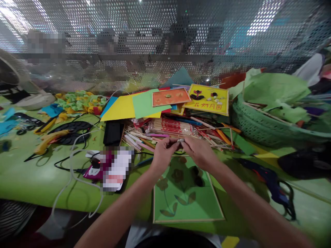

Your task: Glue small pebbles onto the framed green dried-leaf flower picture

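Note:
Above the far edge of a green picture card, my left hand and my right hand meet fingertip to fingertip. Both are closed in a pinch on a small whitish piece, whose kind is too small to make out. Thin pale sticks frame the card, which lies flat on the green table in front of me. Flowers with stems and leaves decorate it, and a dark blob-like piece sits at its upper right. My hands and their shadow partly hide the card's top.
Loose sticks and pens lie behind my hands, beside a packet of sticks. Two finished-looking pictures rest on coloured paper. A green basket stands right, near a dark blue glue gun. Left are a phone, cables, and a yellow glue gun.

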Demonstrator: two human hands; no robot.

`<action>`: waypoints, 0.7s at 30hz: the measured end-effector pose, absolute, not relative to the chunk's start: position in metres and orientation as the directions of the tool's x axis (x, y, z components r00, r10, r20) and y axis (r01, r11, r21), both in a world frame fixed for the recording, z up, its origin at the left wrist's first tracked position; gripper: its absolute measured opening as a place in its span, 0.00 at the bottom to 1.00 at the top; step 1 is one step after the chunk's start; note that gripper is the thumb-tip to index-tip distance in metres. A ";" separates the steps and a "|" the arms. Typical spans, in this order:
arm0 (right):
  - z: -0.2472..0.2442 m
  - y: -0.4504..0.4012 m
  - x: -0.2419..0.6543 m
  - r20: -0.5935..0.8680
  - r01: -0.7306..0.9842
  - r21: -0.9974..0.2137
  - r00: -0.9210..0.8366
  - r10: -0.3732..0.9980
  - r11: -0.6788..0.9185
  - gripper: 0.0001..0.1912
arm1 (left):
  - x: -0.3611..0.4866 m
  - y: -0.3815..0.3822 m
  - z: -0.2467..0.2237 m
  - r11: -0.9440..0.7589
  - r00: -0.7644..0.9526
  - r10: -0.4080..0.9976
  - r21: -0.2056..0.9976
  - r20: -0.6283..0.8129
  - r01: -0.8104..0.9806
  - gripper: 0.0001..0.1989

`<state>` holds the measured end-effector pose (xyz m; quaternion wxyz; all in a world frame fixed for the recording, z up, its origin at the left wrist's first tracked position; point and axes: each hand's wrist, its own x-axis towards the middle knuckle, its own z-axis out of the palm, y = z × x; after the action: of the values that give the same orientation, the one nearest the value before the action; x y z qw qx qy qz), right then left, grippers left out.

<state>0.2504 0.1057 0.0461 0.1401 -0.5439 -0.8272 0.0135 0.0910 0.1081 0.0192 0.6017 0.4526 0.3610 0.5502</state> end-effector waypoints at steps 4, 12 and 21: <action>0.041 0.106 0.247 0.254 0.910 -0.150 -0.342 0.905 0.386 0.15 | 0.091 0.108 0.017 -0.014 0.128 0.990 0.939 0.062 -0.344 0.14; 0.036 0.105 0.247 0.324 0.892 -0.184 -0.340 0.883 0.412 0.15 | 0.092 0.107 0.016 0.007 0.122 0.992 0.932 0.041 -0.363 0.14; 0.045 0.106 0.252 0.275 0.856 -0.274 -0.368 0.888 0.439 0.17 | 0.092 0.108 0.017 0.092 0.163 0.986 0.899 -0.023 -0.428 0.16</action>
<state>0.2516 0.1058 0.0451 0.1935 -0.5280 -0.8258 0.0420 0.0919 0.1083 0.0171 0.6504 0.3979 0.3506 0.5438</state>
